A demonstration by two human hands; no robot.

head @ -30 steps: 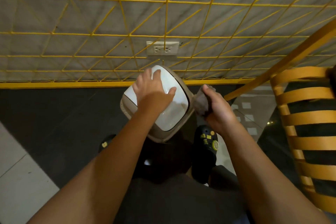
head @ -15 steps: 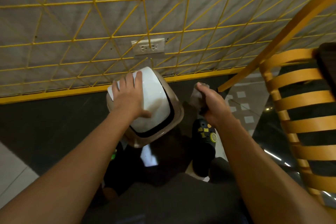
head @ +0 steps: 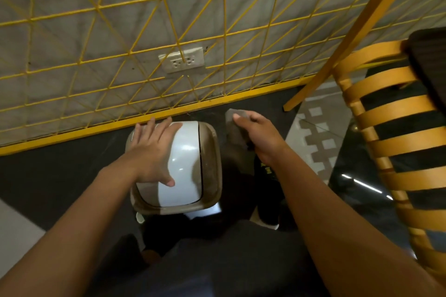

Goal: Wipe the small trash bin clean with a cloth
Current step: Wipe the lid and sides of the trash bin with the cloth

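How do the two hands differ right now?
The left hand lies flat and open, fingers spread, on the bin's white lid; the right hand is closed around a grey cloth. The left touches the bin; the right is held beside it, the cloth not on the lid. Both are bare and reach forward from the person.

Dark floor (head: pixel 60 176) lies open at nine o'clock of the bin (head: pixel 210 157). Twelve o'clock is blocked by the yellow grid (head: pixel 169 94); the slatted chair (head: pixel 395 142) crowds three o'clock, possibly leaving a narrow gap.
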